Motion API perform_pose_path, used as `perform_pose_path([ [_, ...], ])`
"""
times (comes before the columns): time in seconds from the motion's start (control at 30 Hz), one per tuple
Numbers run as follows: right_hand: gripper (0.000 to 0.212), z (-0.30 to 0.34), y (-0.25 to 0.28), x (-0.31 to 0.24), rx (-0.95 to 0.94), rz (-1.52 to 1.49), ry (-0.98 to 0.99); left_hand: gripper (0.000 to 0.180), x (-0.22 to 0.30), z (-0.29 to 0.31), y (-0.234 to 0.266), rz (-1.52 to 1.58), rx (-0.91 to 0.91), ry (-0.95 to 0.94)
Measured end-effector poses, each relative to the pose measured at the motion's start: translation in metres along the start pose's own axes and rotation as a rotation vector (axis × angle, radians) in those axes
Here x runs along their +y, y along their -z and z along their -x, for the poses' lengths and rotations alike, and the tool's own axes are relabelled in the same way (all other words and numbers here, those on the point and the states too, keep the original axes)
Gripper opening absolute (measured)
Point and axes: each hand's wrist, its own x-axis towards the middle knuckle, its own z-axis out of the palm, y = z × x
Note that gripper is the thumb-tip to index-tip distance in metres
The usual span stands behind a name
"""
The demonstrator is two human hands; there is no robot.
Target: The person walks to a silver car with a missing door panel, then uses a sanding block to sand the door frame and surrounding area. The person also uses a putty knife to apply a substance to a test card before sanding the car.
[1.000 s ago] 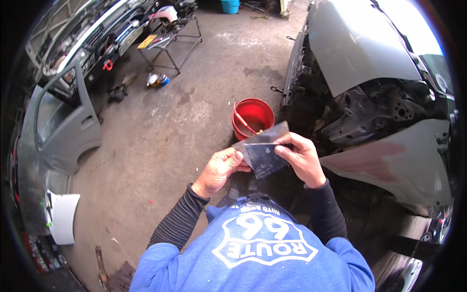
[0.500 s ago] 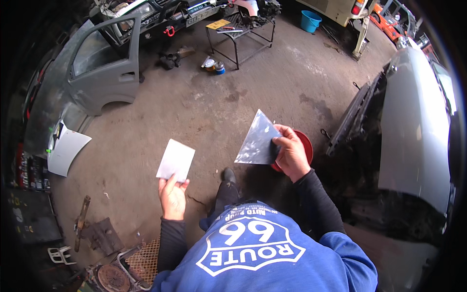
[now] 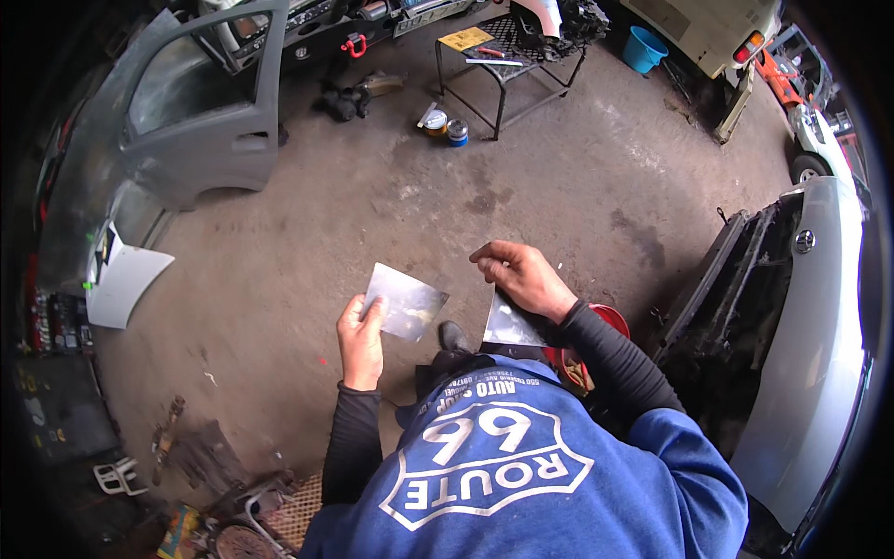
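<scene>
My left hand [image 3: 360, 349] grips a thin flat rectangular plate [image 3: 406, 306] by its left side, thumb on top. Its pale grey face is shiny and shows a yellowish-white smear. To the right, my right hand [image 3: 531, 279] is closed, thumb and forefinger pressed together toward the left. A second thin, shiny grey plate [image 3: 510, 322] with a pointed corner sticks out beneath that hand; the fingers cover its upper part. The two plates are apart. Behind my right wrist a red basin [image 3: 610, 320] is partly hidden by my forearm.
A grey car door [image 3: 200, 149] stands at the left, beside a white panel [image 3: 130, 284]. Ahead are a metal-mesh table [image 3: 503, 74], tins [image 3: 456, 132] on the floor and a blue bucket [image 3: 644, 48]. A silver car panel [image 3: 810, 373] takes up the right side.
My left hand has moved right and turned its plate, with the thumb now on top. My right hand has moved slightly left, its plate swung down beneath it. The view has shifted.
</scene>
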Motion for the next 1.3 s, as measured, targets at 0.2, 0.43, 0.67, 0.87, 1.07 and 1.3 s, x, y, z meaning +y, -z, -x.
perform_pose_path([
  [0.2,0.039,-0.103,0.015,0.134,-0.39,0.517,-0.287,0.03,0.001,-0.131,0.051,-0.514,-0.133,-0.037],
  [0.43,0.045,-0.231,0.019,0.276,-0.657,0.477,-0.486,0.011,-0.057,-0.289,0.13,-0.141,-0.08,0.602],
  [0.67,0.037,-0.359,0.071,0.299,-0.761,0.435,-0.614,0.035,-0.076,-0.379,0.061,-0.701,-0.418,0.908],
  [0.87,0.033,-0.397,0.1,0.315,-0.699,0.217,-0.565,0.03,-0.001,-0.498,0.012,-0.846,-0.611,1.12],
  [1.07,0.017,-0.404,0.102,0.267,-0.481,-0.548,-0.773,0.026,0.099,-0.61,-0.011,-0.767,-0.915,1.293],
  [1.3,0.024,-0.488,0.036,0.256,-0.136,-0.454,-0.84,0.044,0.005,-0.798,-0.04,-0.569,-0.355,1.221],
])
